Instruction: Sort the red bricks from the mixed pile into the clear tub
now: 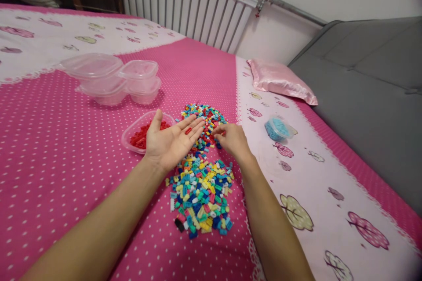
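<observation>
My left hand [171, 140] is held palm up with its fingers stretched out, and a small red toy brick [188, 131] rests on the fingers. Just right of it, my right hand [232, 139] is bent over the mixed pile, thumb and fingers drawn together; whatever is between the tips is too small to make out. Below both hands spreads a heap of small coloured toy bricks [204, 197], its far part [201, 109] partly hidden by the left hand. A clear plastic tub [127, 142] of red bricks [140, 137] stands behind the left thumb.
Stacked clear lidded containers [105, 77] stand at the far left on the pink dotted bedspread [66, 149]. To the right sits a clear tub of light-blue bricks [277, 128]. Beyond are a pink pillow [280, 81], a grey headboard [369, 61] and a white radiator [187, 4].
</observation>
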`<state>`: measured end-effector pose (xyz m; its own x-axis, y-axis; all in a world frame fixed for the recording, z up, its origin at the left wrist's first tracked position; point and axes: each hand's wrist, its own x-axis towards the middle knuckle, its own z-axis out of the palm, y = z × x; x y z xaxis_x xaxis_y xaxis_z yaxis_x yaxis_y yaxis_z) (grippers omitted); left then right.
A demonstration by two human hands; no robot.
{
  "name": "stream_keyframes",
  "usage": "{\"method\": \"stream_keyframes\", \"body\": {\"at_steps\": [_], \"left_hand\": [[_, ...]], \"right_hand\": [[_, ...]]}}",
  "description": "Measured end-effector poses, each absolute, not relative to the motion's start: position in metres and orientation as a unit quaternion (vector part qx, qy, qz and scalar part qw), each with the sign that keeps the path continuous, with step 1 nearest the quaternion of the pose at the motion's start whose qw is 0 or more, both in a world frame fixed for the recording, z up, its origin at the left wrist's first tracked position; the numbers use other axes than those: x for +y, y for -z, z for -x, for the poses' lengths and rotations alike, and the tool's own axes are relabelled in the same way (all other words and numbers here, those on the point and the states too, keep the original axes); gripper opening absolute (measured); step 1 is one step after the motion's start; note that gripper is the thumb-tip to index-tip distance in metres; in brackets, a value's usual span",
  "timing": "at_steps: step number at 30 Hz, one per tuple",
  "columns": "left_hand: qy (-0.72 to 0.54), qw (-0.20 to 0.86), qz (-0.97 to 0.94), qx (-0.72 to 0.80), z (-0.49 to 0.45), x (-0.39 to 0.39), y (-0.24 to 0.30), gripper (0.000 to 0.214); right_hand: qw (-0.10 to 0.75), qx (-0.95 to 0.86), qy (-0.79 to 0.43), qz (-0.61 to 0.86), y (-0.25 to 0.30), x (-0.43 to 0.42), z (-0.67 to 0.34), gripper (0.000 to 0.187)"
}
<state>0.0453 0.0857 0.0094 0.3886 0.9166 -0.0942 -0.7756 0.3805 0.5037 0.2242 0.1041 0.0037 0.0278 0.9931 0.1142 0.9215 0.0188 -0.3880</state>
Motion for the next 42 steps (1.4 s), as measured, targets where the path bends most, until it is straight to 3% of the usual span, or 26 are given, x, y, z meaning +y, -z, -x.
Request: {"method": "stream_keyframes", "body": {"at_steps": [12, 24, 32, 42], "left_hand": [[-0.528, 0.804, -0.199, 0.189, -0.047, 0.086, -0.01, 0.077], [-0.526, 0.798, -0.218, 0.198, -0.047, 0.087, -0.008, 0.079], [-0.525, 0.814, -0.177, 0.176, -0.045, 0.086, -0.008, 0.08], [-0.493, 0.84, -0.15, 0.171, -0.048, 0.084, -0.011, 0.079]], "right_hand": [[0.102, -0.686, -0.103, 0.713, 0.001, 0.105, -0.218, 0.025], [0.109, -0.691, -0.125, 0.704, -0.003, 0.101, -0.216, 0.012], [0.186, -0.689, -0.107, 0.692, -0.008, 0.102, -0.227, 0.013], [0.383, -0.688, -0.062, 0.613, -0.026, 0.092, -0.224, 0.015]]}}
